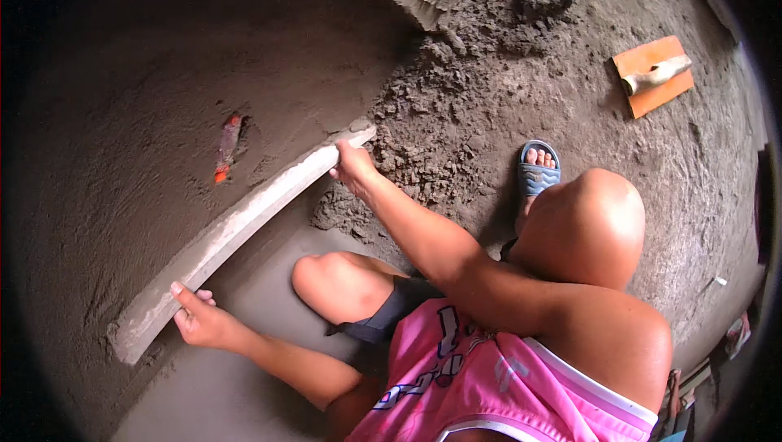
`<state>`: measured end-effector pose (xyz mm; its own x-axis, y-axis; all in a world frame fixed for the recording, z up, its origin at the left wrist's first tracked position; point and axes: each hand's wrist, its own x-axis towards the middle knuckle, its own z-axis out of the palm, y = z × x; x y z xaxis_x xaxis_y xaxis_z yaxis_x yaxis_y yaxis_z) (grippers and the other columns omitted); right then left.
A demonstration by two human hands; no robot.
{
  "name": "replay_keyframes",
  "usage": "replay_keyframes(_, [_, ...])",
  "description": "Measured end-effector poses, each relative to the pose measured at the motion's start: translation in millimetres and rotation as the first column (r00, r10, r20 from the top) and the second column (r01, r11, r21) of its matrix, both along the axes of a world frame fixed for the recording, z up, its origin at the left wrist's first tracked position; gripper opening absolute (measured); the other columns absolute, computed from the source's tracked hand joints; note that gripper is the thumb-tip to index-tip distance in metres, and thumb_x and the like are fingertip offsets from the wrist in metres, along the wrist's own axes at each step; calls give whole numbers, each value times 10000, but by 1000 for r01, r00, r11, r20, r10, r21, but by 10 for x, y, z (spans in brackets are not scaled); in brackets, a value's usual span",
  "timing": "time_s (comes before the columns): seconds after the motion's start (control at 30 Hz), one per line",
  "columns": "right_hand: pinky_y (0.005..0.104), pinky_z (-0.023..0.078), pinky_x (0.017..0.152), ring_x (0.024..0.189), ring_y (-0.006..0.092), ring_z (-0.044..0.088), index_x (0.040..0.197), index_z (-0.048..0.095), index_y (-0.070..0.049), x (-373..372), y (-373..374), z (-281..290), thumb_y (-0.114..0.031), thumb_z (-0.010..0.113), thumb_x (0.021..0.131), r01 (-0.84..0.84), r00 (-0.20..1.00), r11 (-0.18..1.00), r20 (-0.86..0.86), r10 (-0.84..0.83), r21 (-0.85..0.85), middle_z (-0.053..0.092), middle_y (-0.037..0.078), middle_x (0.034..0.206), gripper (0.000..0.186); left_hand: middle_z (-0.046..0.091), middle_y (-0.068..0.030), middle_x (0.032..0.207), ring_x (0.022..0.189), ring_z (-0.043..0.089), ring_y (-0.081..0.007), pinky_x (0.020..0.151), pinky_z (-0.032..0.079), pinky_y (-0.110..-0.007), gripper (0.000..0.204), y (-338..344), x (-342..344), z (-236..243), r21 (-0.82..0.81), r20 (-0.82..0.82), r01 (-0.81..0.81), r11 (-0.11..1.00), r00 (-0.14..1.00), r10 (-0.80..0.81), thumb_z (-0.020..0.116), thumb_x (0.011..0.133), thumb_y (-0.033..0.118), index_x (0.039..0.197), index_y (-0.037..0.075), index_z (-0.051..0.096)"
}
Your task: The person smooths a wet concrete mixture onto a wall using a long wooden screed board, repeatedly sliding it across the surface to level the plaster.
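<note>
A long pale straightedge bar [244,220], crusted with mortar, lies slantwise against the wet grey plaster wall [147,149]. My left hand [202,316] grips it near its lower left end, thumb on top and fingers curled under. Toward the upper right end, my right hand [353,167] is closed round the same bar. A little mortar has gathered at that end. Above the bar, a small recess with orange-red ends [228,147] is set in the plaster.
Loose crumbly mortar [440,116] lies along the wall's foot. An orange float [654,75] with a pale handle rests on the floor at far right. My sandalled foot [539,163] stands between them. Assorted items [684,409] lie at lower right.
</note>
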<state>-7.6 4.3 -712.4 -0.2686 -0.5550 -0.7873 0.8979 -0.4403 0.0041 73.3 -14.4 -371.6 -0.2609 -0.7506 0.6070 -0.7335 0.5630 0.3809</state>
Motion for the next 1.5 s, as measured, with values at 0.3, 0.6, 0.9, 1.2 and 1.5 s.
replay_keyframes(0.3, [310,436,428,604,199,559,953,537,20,-950,464,-102,-265,507,858,268,956,951,-161,-244,153,575,117,784,302,559,-47,539,481,434,-73,453,330,-226,403,209,-382,-352,153,-199,172,973,970,-140,664,873,270,601,3,534])
replay_keyframes(0.6, [305,472,422,608,198,549,964,523,22,-132,-29,-130,-312,481,881,110,993,993,-42,-108,50,560,95,778,346,547,-35,534,480,414,-64,452,314,-230,380,20,-38,-176,59,-163,84,995,984,-73,666,867,254,617,-2,537])
replay_keyframes(0.9, [308,525,488,569,168,495,907,503,-20,387,-207,30,-335,480,933,-72,992,994,100,81,-84,452,54,686,316,519,-41,544,511,406,-79,478,304,-229,415,-100,232,7,-7,-152,-1,1000,988,0,653,869,251,587,26,449])
replay_keyframes(1.2, [311,445,449,557,175,512,956,521,-41,694,277,473,-394,278,978,-275,961,961,26,275,-16,549,76,718,429,566,-61,603,570,501,-137,532,412,-298,358,385,475,174,-146,-131,-60,988,991,41,617,886,262,733,-57,563])
replay_keyframes(1.5, [466,541,645,746,298,639,1219,442,-41,552,914,158,-359,503,930,-874,382,395,-102,919,284,624,161,907,434,610,-34,671,599,511,-78,547,447,-264,144,378,470,-298,76,-41,-115,990,992,118,702,798,83,820,-28,613])
